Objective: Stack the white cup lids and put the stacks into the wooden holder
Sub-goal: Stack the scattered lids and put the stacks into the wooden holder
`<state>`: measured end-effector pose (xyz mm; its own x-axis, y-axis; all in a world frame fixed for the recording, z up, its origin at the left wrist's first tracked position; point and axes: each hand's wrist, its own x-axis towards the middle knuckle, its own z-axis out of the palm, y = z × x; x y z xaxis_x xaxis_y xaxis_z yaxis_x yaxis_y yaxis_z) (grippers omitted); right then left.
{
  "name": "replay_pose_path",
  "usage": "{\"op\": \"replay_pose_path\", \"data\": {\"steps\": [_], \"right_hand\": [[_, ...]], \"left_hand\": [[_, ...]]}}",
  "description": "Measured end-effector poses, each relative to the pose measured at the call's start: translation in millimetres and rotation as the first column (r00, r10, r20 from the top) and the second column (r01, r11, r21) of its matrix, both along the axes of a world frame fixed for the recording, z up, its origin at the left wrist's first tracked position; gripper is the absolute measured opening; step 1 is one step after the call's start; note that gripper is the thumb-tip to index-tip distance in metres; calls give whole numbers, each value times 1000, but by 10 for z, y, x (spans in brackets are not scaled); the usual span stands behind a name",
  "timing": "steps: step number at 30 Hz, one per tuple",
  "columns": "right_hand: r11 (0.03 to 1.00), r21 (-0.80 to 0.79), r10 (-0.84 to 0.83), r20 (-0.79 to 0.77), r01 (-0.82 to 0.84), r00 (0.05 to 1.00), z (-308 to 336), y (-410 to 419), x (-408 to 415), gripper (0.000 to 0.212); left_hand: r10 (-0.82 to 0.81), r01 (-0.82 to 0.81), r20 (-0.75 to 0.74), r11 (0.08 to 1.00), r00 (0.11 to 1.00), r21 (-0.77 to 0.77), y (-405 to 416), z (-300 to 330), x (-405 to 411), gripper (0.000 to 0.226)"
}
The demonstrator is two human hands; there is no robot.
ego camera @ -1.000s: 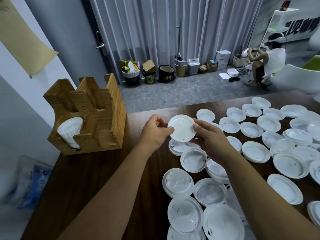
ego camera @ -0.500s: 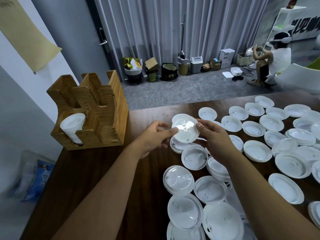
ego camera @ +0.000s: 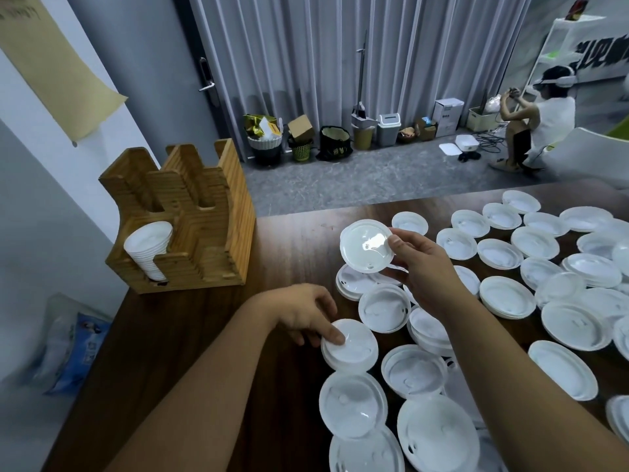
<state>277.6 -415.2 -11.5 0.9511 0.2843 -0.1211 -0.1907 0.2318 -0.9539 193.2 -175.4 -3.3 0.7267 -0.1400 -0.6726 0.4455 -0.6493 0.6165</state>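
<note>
My right hand [ego camera: 422, 267] holds a small stack of white cup lids [ego camera: 366, 246] by its right edge, lifted above the dark wooden table [ego camera: 204, 335]. My left hand [ego camera: 306, 313] is lower, its fingertips gripping the left rim of a lid [ego camera: 352, 345] that lies on a short pile on the table. Several more white lids cover the table's right half, some single, some in low piles. The wooden holder [ego camera: 190, 216] stands at the table's far left corner with a stack of lids [ego camera: 148, 247] lying in its front left slot.
The table's left edge runs close to a white wall, with a blue-and-clear plastic bag [ego camera: 73, 345] on the floor below. Beyond the far table edge are bins and boxes along a curtain. A person [ego camera: 544, 114] crouches at the far right.
My left hand has let go of the lifted stack and dropped down to a lid on the table. My right hand now holds the stack alone.
</note>
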Motion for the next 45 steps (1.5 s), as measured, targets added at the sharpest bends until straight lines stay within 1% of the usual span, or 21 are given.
{"op": "replay_pose_path", "data": {"steps": [4, 7, 9, 11, 13, 14, 15, 17, 19, 21, 22, 24, 26, 28, 31, 34, 37, 39, 41, 43, 45], "right_hand": [[1000, 10, -8, -3, 8, 1000, 24, -17, -25, 18], [1000, 18, -13, -8, 13, 1000, 34, -13, -30, 17], [1000, 22, -17, -9, 17, 1000, 29, -11, -24, 18], [1000, 20, -16, -9, 16, 1000, 23, -13, -19, 19], [1000, 19, -20, -11, 20, 1000, 16, -9, -8, 19], [1000, 15, -22, -11, 22, 1000, 12, -5, -5, 19], [1000, 10, -23, -8, 23, 1000, 8, -1, 0, 19], [1000, -1, -22, -3, 22, 1000, -1, 9, 6, 20], [1000, -7, -20, 1, 20, 1000, 1, 14, 9, 21], [1000, -11, -27, -5, 27, 1000, 10, 6, 11, 20], [999, -12, -30, -6, 30, 1000, 14, 0, 12, 20], [999, -12, -32, -4, 32, 999, 17, -17, 17, 20], [999, -3, -35, -6, 35, 999, 16, -31, 19, 20], [999, 10, -41, -11, 41, 999, 17, -33, 16, 18], [999, 4, -43, -18, 43, 999, 10, -27, 14, 18], [999, 6, -42, -24, 42, 999, 10, -22, 15, 18], [999, -7, -37, -19, 37, 999, 18, -26, 17, 19], [999, -22, -29, -18, 29, 999, 22, -33, 22, 20], [999, -33, -23, -17, 22, 1000, 25, -28, 24, 20], [999, -39, -12, -16, 12, 1000, 24, -16, 25, 21], [999, -51, 15, -10, -15, 1000, 28, 0, 15, 22]], "left_hand": [[176, -167, 48, 974, 983, -154, 116, -39, -20, 52], [324, -291, 99, 922, 941, -255, 203, -84, -24, 35], [377, -328, 179, 910, 909, -253, 231, -98, -16, 25], [373, -332, 313, 926, 874, -179, 212, -112, -8, 22], [325, -325, 476, 942, 817, -85, 178, -108, -3, 26], [289, -304, 526, 951, 800, -60, 168, -101, -6, 31], [252, -261, 538, 963, 804, -62, 162, -87, -15, 39], [134, -117, 476, 991, 869, -65, 146, -46, -52, 60], [-83, 60, 401, 996, 912, 68, 112, -33, -72, 85], [-234, 179, 331, 966, 914, 189, 66, -41, -87, 100], [-262, 199, 312, 955, 913, 218, 57, -49, -90, 104], [-259, 188, 306, 952, 916, 241, 56, -60, -82, 106], [-193, 119, 334, 966, 923, 229, 67, -53, -73, 98], [-76, 17, 394, 988, 916, 152, 77, -56, -71, 87], [50, -96, 497, 993, 866, 67, 110, -75, -89, 72], [250, -270, 617, 961, 746, -62, 176, -84, -101, 48], [468, -415, 646, 876, 603, -248, 252, 8, -74, 30], [540, -443, 638, 835, 549, -325, 292, 91, -40, 21], [572, -450, 624, 816, 533, -363, 311, 172, -10, 15], [595, -427, 598, 803, 537, -416, 289, 237, 21, 23], [600, -375, 549, 797, 582, -473, 214, 286, 55, 33]]}}
